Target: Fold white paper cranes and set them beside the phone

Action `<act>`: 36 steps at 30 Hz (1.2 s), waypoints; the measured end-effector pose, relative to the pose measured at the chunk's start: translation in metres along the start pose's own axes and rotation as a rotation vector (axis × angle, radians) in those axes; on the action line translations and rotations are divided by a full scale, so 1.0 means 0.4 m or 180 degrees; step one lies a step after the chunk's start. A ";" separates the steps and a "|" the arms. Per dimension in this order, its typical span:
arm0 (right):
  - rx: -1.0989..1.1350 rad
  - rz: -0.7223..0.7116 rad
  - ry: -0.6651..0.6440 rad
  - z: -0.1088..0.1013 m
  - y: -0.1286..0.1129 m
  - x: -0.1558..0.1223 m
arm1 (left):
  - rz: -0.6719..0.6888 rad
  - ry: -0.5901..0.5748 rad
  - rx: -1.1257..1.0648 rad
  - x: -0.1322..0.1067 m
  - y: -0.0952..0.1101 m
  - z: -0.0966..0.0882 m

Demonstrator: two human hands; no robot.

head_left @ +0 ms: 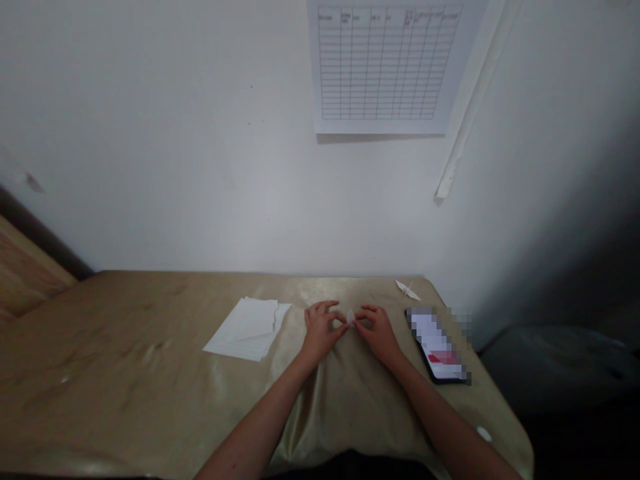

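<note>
My left hand (320,328) and my right hand (377,330) meet over the tan table cover (150,373), fingertips pinched together on a small folded piece of white paper (351,316) held between them. Both hands have their fingers curled in on it. A stack of white paper sheets (249,328) lies just left of my left hand. A small folded white paper figure (407,289) rests near the table's far right corner.
A phone (439,347) with a lit screen lies right of my right hand. A printed grid sheet (385,63) hangs on the white wall behind. A wooden surface (25,273) is at far left, a dark drop beyond the table's right edge.
</note>
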State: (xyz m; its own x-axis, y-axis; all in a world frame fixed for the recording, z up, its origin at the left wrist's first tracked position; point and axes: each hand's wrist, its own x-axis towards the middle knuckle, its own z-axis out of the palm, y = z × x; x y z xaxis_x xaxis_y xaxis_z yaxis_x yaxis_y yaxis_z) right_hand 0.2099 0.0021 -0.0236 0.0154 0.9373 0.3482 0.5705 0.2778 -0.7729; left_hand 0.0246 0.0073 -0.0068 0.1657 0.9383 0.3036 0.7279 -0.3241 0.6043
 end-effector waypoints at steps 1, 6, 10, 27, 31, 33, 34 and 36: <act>0.0023 0.0008 0.0038 0.001 0.002 -0.001 | 0.0014 -0.0001 -0.0009 0.000 -0.001 0.000; 0.0105 -0.0155 -0.0118 0.004 0.000 0.000 | 0.0092 0.0027 -0.0009 -0.001 -0.005 0.004; 0.0013 -0.0286 -0.0152 0.006 -0.004 0.003 | 0.0125 0.0067 0.0021 -0.003 -0.008 0.009; 0.0172 -0.0388 -0.0245 -0.005 -0.004 0.003 | 0.0173 0.0158 0.0090 -0.005 -0.009 -0.002; 0.0119 -0.0409 -0.0257 -0.010 0.002 0.007 | 0.0129 0.0181 0.0100 -0.003 -0.007 -0.003; 0.0030 -0.0437 -0.0313 -0.011 0.003 0.010 | 0.0163 0.0198 0.0081 -0.002 -0.007 -0.002; 0.0005 -0.0452 -0.0334 -0.012 0.003 0.011 | 0.0178 0.0211 0.0073 -0.002 -0.007 -0.002; -0.0012 -0.0493 -0.0362 -0.012 0.003 0.012 | 0.0187 0.0233 0.0061 -0.003 -0.006 -0.001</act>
State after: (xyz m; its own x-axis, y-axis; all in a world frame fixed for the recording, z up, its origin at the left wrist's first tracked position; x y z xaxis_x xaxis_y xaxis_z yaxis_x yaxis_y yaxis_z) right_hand 0.2145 0.0059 -0.0202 -0.1656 0.9012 0.4005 0.5620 0.4199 -0.7126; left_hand 0.0222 0.0070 -0.0082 0.1600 0.9062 0.3915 0.7311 -0.3753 0.5699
